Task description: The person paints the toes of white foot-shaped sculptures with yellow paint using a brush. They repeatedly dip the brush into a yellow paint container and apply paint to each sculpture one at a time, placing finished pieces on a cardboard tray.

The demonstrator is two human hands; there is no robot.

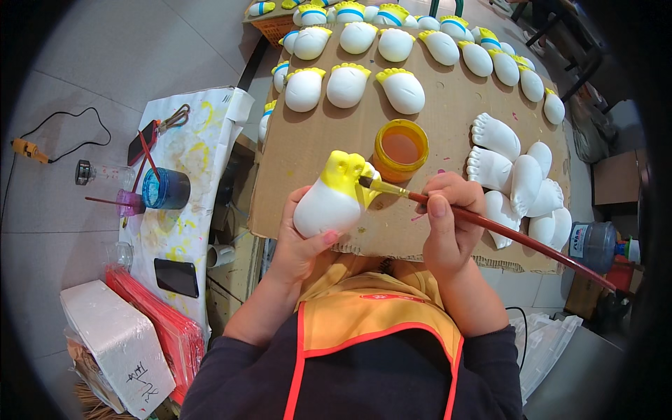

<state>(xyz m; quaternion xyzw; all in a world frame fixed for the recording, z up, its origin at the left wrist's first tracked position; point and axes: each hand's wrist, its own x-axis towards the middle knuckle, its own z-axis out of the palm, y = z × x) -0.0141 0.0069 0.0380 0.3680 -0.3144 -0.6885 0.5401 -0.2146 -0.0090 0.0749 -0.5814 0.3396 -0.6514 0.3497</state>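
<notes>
My left hand (299, 239) holds a white foot-shaped figure (328, 210), its toe end turned away from me. Yellow paint covers most of its toe end, while a patch at the right is still white. In my right hand (451, 220) is a long paintbrush (504, 229) with a dark red handle, its dark bristles touching the figure's toe end. Just beyond the figure stands an open jar of yellow paint (401, 149). Bare white foot figures (493, 168) lie in a pile to the right of my right hand.
Cardboard (446, 94) covers the table. Yellow-toed figures (400, 92) stand in rows along its far side, some with blue bands. On the left, a paper-covered side table (205, 136) bears a blue paint jar (166, 189), brushes and a phone (176, 277). A foam box (118, 346) sits nearer me.
</notes>
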